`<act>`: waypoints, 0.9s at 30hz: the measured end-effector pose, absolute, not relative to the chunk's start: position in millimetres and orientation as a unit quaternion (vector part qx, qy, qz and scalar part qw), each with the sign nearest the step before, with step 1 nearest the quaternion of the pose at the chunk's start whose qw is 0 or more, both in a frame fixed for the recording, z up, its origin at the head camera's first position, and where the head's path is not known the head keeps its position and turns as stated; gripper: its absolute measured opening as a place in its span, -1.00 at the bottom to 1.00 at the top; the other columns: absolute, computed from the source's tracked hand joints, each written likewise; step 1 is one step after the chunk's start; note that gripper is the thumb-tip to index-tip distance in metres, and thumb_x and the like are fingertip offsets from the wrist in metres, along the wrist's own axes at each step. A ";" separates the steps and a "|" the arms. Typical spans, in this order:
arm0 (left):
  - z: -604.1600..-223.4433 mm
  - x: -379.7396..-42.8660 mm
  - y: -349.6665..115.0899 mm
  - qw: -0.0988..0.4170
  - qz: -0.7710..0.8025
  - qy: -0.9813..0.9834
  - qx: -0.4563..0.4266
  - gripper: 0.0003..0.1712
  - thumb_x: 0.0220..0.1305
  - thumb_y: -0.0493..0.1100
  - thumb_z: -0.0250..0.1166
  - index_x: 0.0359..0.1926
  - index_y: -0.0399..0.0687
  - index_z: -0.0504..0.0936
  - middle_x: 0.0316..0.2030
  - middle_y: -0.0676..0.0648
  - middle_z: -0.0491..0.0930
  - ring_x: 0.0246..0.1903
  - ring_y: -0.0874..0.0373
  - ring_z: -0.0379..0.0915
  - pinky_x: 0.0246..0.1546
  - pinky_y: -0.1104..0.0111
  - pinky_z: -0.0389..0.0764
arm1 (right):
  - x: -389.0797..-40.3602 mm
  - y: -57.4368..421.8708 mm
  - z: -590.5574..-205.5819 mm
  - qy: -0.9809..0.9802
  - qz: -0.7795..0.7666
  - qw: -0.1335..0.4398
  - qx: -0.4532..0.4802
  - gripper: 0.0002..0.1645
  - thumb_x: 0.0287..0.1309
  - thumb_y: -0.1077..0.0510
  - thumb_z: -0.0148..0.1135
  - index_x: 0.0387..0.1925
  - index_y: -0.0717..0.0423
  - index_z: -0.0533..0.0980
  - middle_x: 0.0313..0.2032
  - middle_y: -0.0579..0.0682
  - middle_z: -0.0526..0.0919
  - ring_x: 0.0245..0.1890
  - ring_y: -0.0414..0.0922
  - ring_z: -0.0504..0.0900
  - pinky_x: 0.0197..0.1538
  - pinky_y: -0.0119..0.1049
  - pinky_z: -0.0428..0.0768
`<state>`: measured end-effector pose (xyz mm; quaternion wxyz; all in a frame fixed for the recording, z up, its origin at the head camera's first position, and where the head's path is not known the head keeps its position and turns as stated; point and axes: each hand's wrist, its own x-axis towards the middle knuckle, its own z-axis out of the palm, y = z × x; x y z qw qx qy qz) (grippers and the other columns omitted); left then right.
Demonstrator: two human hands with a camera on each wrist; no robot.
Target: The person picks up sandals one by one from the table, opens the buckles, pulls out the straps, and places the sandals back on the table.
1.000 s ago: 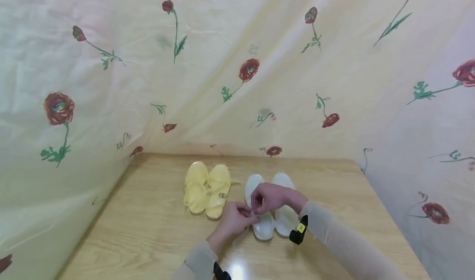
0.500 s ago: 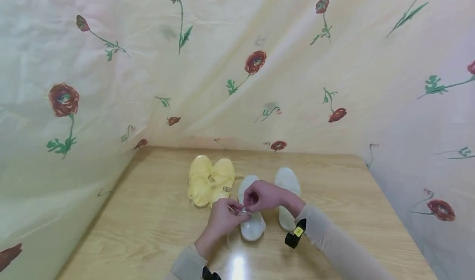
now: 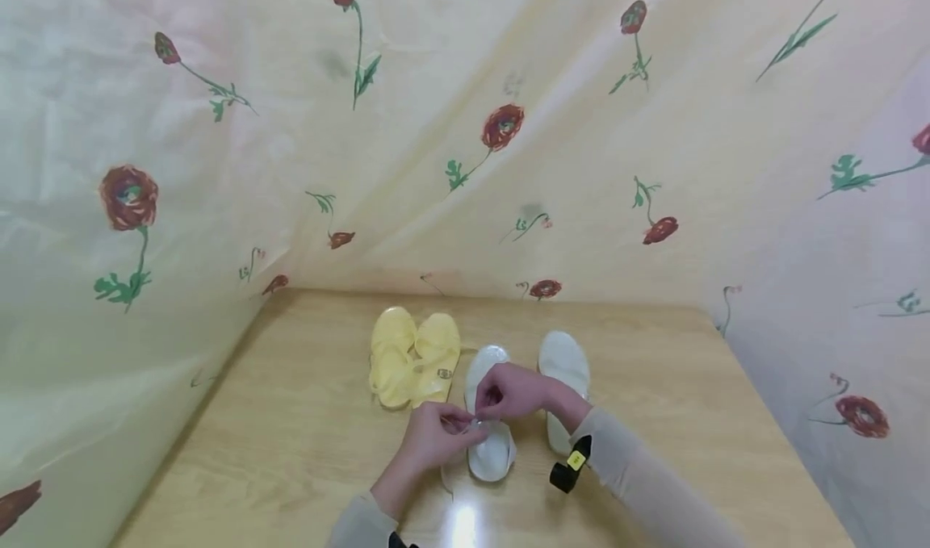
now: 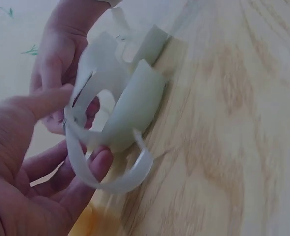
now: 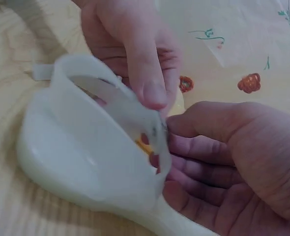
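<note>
A white sandal (image 3: 492,459) stands on the table, with both hands at its ankle strap. My left hand (image 3: 436,435) pinches the strap (image 4: 123,184) between thumb and fingers; its loose end curls out below the fingertips in the left wrist view. Opposite it, my right hand (image 3: 512,391) pinches the strap near a small buckle, which the fingertips mostly cover. In the right wrist view the sandal's heel (image 5: 61,152) faces the camera, and the strap arches above the sole. Thumb tips of both hands nearly meet at the strap.
The other white sandal (image 3: 563,358) lies to the right, partly behind the right forearm. A pair of yellow sandals (image 3: 392,370) sits side by side to the left. Flower-printed cloth (image 3: 407,169) hangs behind and on both sides of the wooden table (image 3: 291,443).
The worked white sandal has shifted left, widening the gap to its mate. Both hands moved left with it and keep pinching the strap. The head view has tilted slightly.
</note>
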<state>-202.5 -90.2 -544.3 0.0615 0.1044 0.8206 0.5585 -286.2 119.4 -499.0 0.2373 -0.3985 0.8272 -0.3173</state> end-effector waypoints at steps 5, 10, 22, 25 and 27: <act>-546.5 -195.3 -95.6 0.075 0.571 0.812 0.094 -0.69 0.16 -0.07 0.62 -0.23 -0.23 0.83 -0.40 -0.11 0.82 -0.44 0.26 0.68 -0.38 0.51 0.70 | -290.5 112.1 -504.9 0.807 -0.319 0.295 -0.399 -0.90 0.26 0.21 0.42 -0.37 0.12 0.77 -0.55 -0.25 0.69 -0.58 -0.41 0.53 -0.43 -0.56 0.51; -542.5 -195.3 -92.8 0.061 0.585 0.803 0.096 -0.70 0.15 -0.11 0.61 -0.23 -0.26 0.83 -0.40 -0.15 0.82 -0.45 0.28 0.69 -0.37 0.49 0.72 | -299.0 108.2 -494.2 0.814 -0.271 0.329 -0.394 -0.90 0.15 0.25 0.42 -0.46 0.06 0.76 -0.60 -0.29 0.63 -0.59 -0.40 0.49 -0.44 -0.57 0.44; -548.8 -197.0 -87.1 0.018 0.556 0.827 0.080 -0.80 0.13 -0.02 0.62 -0.30 -0.02 0.89 -0.39 -0.01 0.86 -0.39 0.34 0.73 -0.26 0.52 0.67 | -288.3 100.0 -495.0 0.855 -0.218 0.241 -0.404 -0.75 -0.12 0.25 0.46 -0.70 -0.10 0.58 -0.74 -0.39 0.45 -0.69 -0.43 0.35 -0.56 -0.54 0.30; -547.3 -197.8 -84.3 0.021 0.567 0.820 0.075 -0.82 0.11 -0.10 0.62 -0.31 -0.08 0.88 -0.42 -0.06 0.85 -0.45 0.31 0.73 -0.34 0.51 0.70 | -282.6 102.5 -499.2 0.860 -0.235 0.204 -0.405 -0.74 -0.15 0.24 0.45 -0.70 -0.10 0.54 -0.73 -0.38 0.44 -0.68 -0.43 0.35 -0.56 -0.54 0.30; -546.0 -198.2 -83.0 0.020 0.573 0.816 0.072 -0.84 0.09 -0.16 0.62 -0.31 -0.13 0.88 -0.43 -0.10 0.84 -0.46 0.29 0.73 -0.38 0.51 0.71 | -280.2 104.3 -503.4 0.860 -0.246 0.187 -0.407 -0.75 -0.15 0.23 0.41 -0.69 -0.10 0.51 -0.71 -0.38 0.42 -0.67 -0.44 0.35 -0.55 -0.55 0.31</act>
